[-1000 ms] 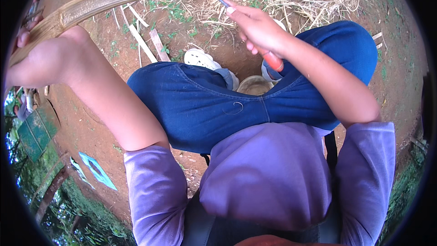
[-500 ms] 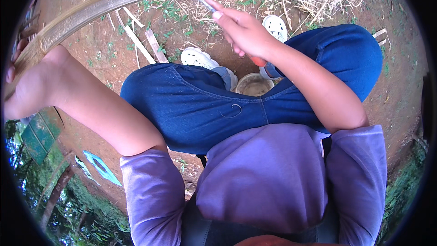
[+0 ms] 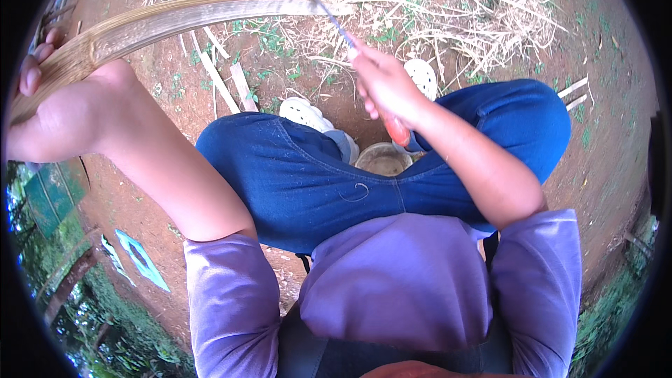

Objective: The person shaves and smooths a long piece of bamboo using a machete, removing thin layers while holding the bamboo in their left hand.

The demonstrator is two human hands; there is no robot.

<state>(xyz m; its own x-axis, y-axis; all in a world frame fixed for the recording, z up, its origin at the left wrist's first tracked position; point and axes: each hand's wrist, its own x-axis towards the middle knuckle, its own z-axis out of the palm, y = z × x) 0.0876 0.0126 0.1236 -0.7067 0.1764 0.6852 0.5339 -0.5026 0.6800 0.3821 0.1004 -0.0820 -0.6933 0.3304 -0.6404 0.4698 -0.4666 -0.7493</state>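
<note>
My left hand [image 3: 66,108] is wrapped round the near end of a long split bamboo strip [image 3: 175,21] at the far left. The strip reaches away and to the right, pale on its cut face, with a node close to my hand. In my right hand [image 3: 388,84] is a knife [image 3: 397,130] with an orange-red handle, its thin blade slanting up and left. The blade crosses the strip's far end; whether it touches the strip, I cannot tell. Beneath my right forearm, a round bowl-like container [image 3: 383,159] stands between my legs.
Pale shavings [image 3: 476,14] lie heaped on the brown soil ahead. Two flat bamboo pieces [image 3: 243,87] rest left of my white clogs [image 3: 306,112]. A light-blue flat object [image 3: 142,259] lies at the lower left, near a green panel [image 3: 52,196]. One curled shaving [image 3: 355,192] sits on my jeans.
The strip's far end and the knife blade appear lower and further right. My right hand has shifted down and right, showing more of the handle. The whole view has shifted slightly.
</note>
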